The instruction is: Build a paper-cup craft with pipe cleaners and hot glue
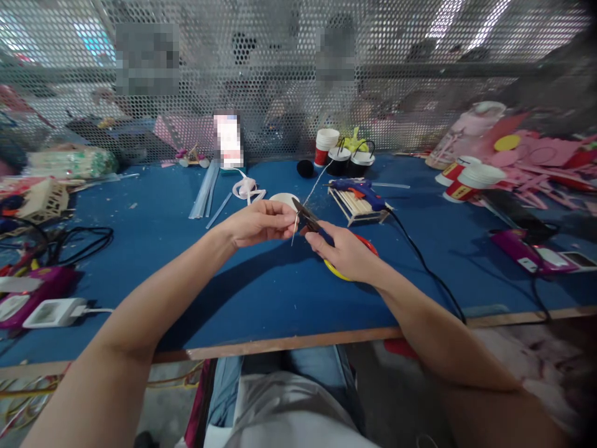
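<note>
Over the middle of the blue table, my left hand [263, 223] pinches a thin white string [318, 183], its short end hanging below the fingertips. From there the string runs up and right toward a small black-and-white cup [339, 160]. My right hand [349, 250] is wrapped round scissors [308, 216] with dark blades and red and yellow handles. The blades point up and left, beside the left fingertips and close to the string; whether they touch it I cannot tell. Just behind the left hand, a white round piece [284, 199] is partly hidden.
A blue glue gun [359, 188] lies on a small wooden rack [354, 208], its black cable trailing right. Pale glue sticks [205, 190], white ribbon [247, 186] and a phone [229, 142] stand behind-left. Purple power strips [532, 252] lie at both sides. Perforated metal mesh [280, 81] closes the back.
</note>
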`<state>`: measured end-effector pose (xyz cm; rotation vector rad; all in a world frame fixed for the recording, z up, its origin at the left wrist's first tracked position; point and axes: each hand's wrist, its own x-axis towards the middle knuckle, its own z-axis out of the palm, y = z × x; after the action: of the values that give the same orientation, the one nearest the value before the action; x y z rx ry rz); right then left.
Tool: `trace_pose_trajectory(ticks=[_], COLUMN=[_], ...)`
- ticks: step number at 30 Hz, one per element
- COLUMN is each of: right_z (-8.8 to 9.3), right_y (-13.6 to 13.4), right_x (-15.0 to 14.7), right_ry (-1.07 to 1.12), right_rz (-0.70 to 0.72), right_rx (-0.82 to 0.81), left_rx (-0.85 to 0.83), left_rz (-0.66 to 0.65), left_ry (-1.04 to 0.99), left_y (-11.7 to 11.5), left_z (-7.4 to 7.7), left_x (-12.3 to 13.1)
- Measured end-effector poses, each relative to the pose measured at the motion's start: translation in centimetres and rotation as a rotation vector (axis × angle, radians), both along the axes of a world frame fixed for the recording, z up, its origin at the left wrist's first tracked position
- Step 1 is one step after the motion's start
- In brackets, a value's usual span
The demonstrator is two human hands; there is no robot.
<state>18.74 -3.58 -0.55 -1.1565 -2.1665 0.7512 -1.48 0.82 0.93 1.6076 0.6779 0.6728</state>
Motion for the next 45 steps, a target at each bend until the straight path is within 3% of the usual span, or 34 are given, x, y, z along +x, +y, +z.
trace_pose_trajectory(ticks=[2, 5, 7, 10, 16, 19, 22, 25, 26, 28, 30, 34, 36, 40, 45], right_z=[-0.1, -0.5, -0.9, -1.1, -1.0, -1.0, -0.8, -0.3, -0.1, 0.1, 0.0, -0.6, -1.0, -1.4, -1.4], right_y=[0.1, 0.5, 0.6, 0.5, 0.4, 0.4, 0.3, 0.2, 0.1, 0.1, 0.3, 0.7, 0.8, 0.8, 0.7], right_x=[0.0, -0.1, -0.3, -0.7, -1.2, -1.1, -0.7, -0.3, -0.1, 0.1, 0.2, 0.1, -0.1, -0.4, -0.5], right_ry=[0.004, -0.014, -0.040, -0.080, -0.109, -0.137, -0.150, -0.114, -0.100, -0.077, -0.061, -0.060, -0.074, -0.100, -0.126], right_rz=[-0.047, -0.151, -0.202, -0.244, -0.261, -0.264, -0.217, -0.078, -0.040, -0.023, -0.074, -0.171, -0.193, -0.229, -0.242], right_rx=[0.004, 0.057, 0.085, 0.104, 0.113, 0.119, 0.119, 0.052, 0.018, -0.027, -0.021, 0.053, 0.087, 0.120, 0.149], left_rx=[0.198, 0.803, 1.113, 1.285, 1.289, 1.160, 0.768, 0.190, 0.061, -0.034, 0.082, 0.831, 1.095, 1.277, 1.288], left_rz=[0.110, 0.447, 0.594, 0.624, 0.617, 0.547, 0.380, 0.000, -0.063, -0.054, 0.066, 0.519, 0.577, 0.595, 0.604], left_ry=[0.082, 0.345, 0.533, 0.720, 0.791, 0.738, 0.527, 0.208, 0.130, 0.038, 0.089, 0.410, 0.577, 0.749, 0.789], left_y=[-0.3, -1.5, -2.3, -3.1, -3.0, -2.6, -1.7, -0.3, 0.1, 0.5, 0.4, -1.1, -1.9, -2.8, -2.8], left_z=[0.1, 0.6, 0.7, 0.3, -0.6, 0.0, 0.6, 0.4, 0.2, -0.2, -0.3, 0.1, 0.1, -0.5, -0.7], left_x=[0.3, 0.9, 1.3, 1.9, 2.5, 2.1, 1.0, -0.3, -0.5, -0.6, -0.2, 0.9, 1.4, 2.1, 2.3])
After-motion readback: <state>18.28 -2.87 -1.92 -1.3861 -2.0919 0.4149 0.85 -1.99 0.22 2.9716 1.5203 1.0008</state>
